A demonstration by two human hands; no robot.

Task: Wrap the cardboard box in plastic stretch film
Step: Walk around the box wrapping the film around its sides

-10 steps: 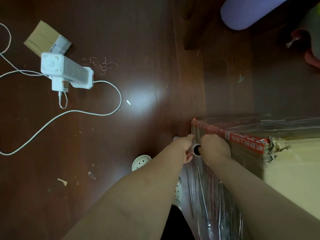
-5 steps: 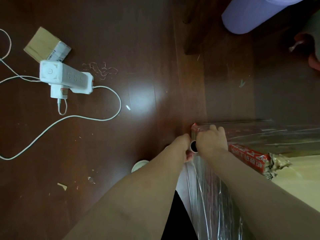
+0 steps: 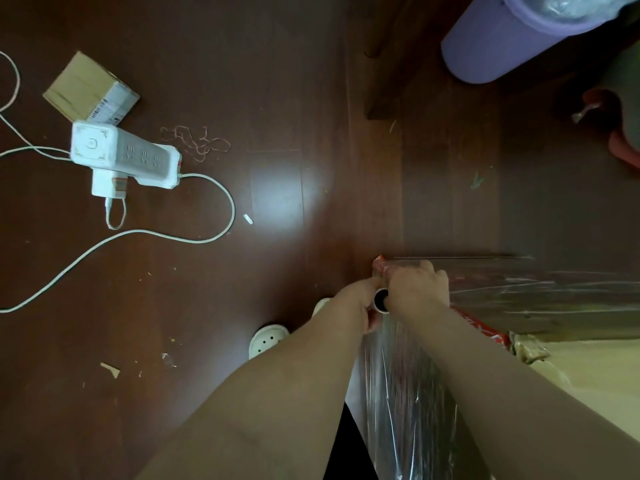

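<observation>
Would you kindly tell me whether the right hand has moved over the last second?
Yes: the right hand has slid away from the person, toward the red-taped corner of the cardboard box, fingers now past its taped edge.

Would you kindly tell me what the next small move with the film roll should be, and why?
Probably carry the stretch film roll round the red-taped corner of the cardboard box and along the next side, keeping tension. The left hand and right hand both grip the roll right at that corner, and the film sheet runs taut back along the near side.
</observation>
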